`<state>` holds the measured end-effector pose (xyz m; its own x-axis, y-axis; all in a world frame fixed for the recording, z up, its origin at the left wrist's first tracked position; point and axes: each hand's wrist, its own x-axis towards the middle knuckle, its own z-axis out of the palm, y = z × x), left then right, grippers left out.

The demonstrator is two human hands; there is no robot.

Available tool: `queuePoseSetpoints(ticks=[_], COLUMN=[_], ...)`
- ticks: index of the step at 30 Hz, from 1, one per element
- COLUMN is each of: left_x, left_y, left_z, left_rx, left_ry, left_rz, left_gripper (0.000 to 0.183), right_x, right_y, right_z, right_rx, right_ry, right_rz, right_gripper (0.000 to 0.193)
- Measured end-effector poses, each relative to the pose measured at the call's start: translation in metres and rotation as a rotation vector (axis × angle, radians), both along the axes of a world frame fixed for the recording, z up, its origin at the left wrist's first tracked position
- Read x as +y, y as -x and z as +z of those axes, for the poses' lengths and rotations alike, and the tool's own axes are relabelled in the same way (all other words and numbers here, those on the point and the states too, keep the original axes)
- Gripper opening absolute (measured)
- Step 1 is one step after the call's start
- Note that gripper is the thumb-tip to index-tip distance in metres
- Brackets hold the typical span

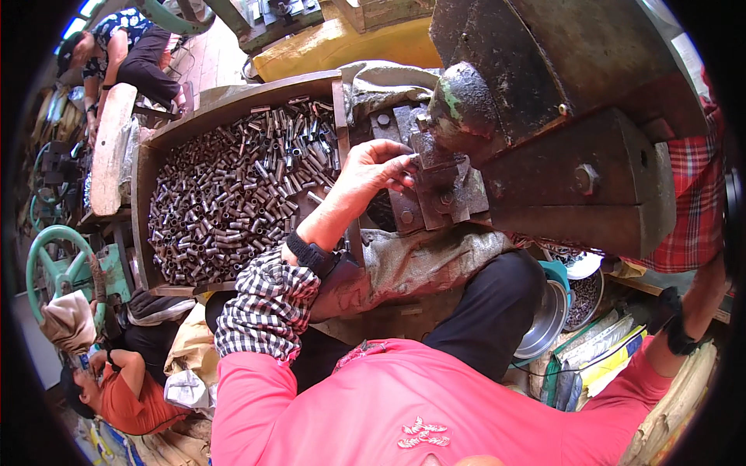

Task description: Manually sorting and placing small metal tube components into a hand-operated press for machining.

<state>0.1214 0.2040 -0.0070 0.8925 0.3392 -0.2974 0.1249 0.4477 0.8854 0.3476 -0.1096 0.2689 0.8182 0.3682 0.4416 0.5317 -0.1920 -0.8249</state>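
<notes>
My left hand (pixel 371 172) reaches up to the steel die block (pixel 447 194) of a heavy press (pixel 579 167), its thumb and fingers closed in a pinch at the block's left edge. Whatever lies between the fingertips is too small to make out. Just left of this hand, a wooden tray (pixel 241 95) holds a heap of short metal tubes (pixel 233 198). On the far right my right forearm (pixel 703 299) goes up beside a red plaid cloth (pixel 684 206). The right hand itself does not show.
A grey cloth (pixel 435 260) lies across my lap below the die. To the right stand a metal basin (pixel 544 322) and a bowl of small parts (pixel 583 303). Two other people work at the left, one near a green handwheel (pixel 62 268).
</notes>
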Motion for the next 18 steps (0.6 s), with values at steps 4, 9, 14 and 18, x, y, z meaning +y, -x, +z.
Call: queuePoseSetpoints(ticks=[4,9,14,18], left_x=[0.0,-0.008,-0.002,0.007], left_y=[-0.004,-0.01,-0.002,0.044], left_z=[-0.006,-0.009,0.006,0.025], left_rx=[-0.031,-0.083,0.045,0.182], left_ry=[-0.039,-0.092,-0.198,-0.794], left_rz=[0.007,0.041,0.026,0.124], left_gripper=[0.021,0.015,0.016,0.025], right_x=[-0.038,-0.048,-0.057,-0.046], right_y=[-0.007,0.001,0.001,0.006], right_z=[-0.067,-0.146,-0.115,-0.075], right_rx=[0.063,-0.098,-0.121,-0.059], right_ry=[-0.252,-0.165,-0.146,-0.16], right_rz=[-0.143,-0.139,-0.161,-0.156], right_gripper=[0.051,0.044,0.036,0.03])
